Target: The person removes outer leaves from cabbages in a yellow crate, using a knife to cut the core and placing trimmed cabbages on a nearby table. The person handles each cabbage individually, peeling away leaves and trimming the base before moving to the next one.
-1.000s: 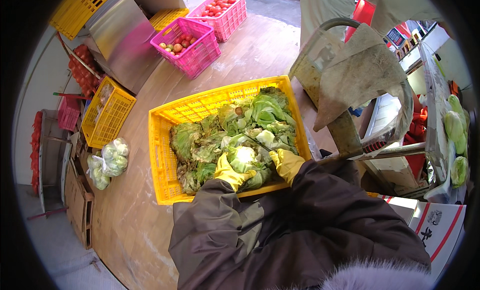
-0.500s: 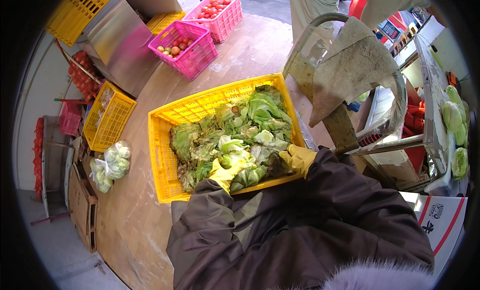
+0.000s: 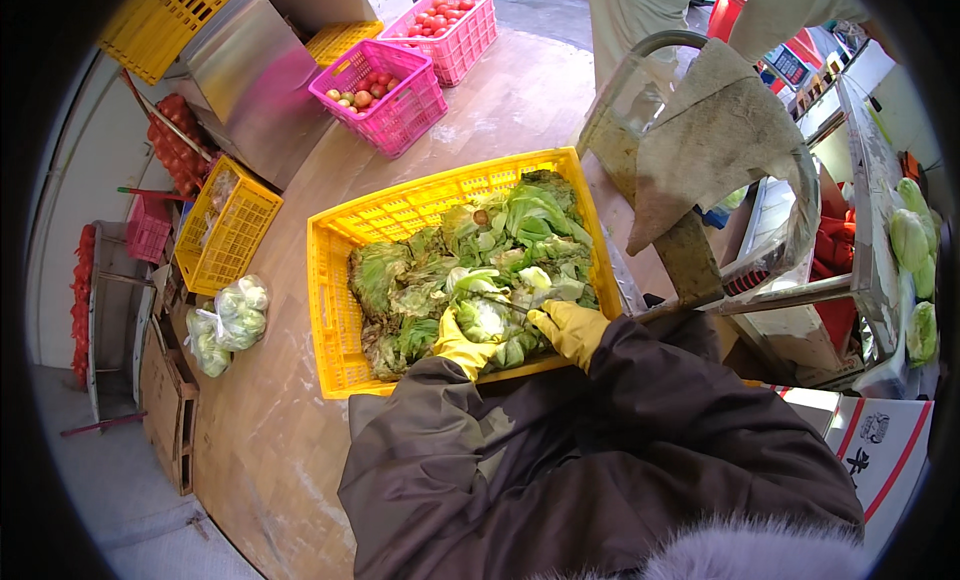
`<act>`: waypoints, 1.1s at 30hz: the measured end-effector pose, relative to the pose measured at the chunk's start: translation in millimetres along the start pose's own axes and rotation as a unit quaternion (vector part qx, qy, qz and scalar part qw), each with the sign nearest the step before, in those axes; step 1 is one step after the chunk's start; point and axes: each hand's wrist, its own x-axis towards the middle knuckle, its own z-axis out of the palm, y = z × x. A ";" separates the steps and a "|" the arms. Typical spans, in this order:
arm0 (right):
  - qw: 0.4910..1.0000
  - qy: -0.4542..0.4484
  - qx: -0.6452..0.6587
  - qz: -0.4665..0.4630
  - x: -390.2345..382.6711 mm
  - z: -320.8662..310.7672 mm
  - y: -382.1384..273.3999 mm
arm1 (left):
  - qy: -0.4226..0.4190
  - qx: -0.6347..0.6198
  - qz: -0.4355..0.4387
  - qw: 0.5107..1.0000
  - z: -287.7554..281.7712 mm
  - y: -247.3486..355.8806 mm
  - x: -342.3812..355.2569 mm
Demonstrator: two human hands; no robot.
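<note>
A yellow plastic crate (image 3: 328, 320) stands before me, heaped with wilted, browning lettuce leaves (image 3: 405, 265). My left hand (image 3: 462, 350), in a yellow glove, is closed around the side of a pale green head of lettuce (image 3: 484, 320) near the crate's front. Closed in a matching glove, my right hand (image 3: 572, 332) grips what looks like a thin dark knife (image 3: 510, 304). Its blade points left and lies against the lettuce head; the glove hides the handle.
Beyond the crate, two pink crates (image 3: 405, 115) hold tomatoes. Bagged green vegetables (image 3: 240, 313) and a yellow crate (image 3: 232, 235) are at the left. A chair (image 3: 680, 250) draped with grey cloth (image 3: 715, 140) stands right. Another person's legs (image 3: 630, 20) show behind it.
My right hand has moved left with the knife, from the crate's right side to the lettuce head. My left hand stays on the head. The whole view has shifted slightly.
</note>
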 end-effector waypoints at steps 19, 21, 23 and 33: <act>0.993 -0.071 -0.074 0.055 41.7 -13.2 32.7 | -0.013 -0.194 0.012 0.981 -5.3 -17.4 3.9; 0.989 -0.072 -0.090 0.089 50.7 -1.8 42.9 | 0.035 -0.074 -0.002 0.997 -10.5 -18.9 3.3; 0.993 -0.065 -0.073 0.067 53.8 3.0 48.4 | 0.040 -0.086 -0.043 0.995 -19.6 -18.2 2.6; 0.941 -0.025 0.312 0.131 -16.5 28.4 -19.7 | 0.022 -0.231 -0.043 0.972 -17.7 -6.1 -1.2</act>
